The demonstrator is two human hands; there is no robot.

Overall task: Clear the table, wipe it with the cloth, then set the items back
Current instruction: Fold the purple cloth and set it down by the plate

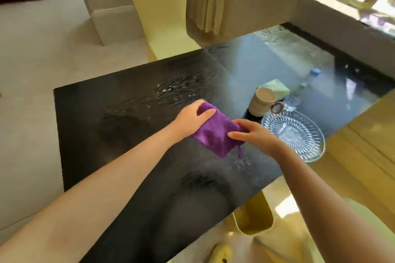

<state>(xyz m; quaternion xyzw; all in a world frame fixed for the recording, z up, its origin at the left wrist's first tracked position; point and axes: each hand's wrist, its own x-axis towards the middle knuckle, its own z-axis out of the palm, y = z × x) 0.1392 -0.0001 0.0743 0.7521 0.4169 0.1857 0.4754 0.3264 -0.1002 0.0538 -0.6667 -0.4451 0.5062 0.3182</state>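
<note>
The left hand [193,115] is pinching the far end of a folded purple cloth [215,133] lying on the dark, wet-streaked worktop [111,117]; the right hand [254,134] is gripping its near edge, beside a glass dish [294,134]

Both bare arms outstretched, left hand [193,116] and right hand [254,134] curled, palms down.
</note>
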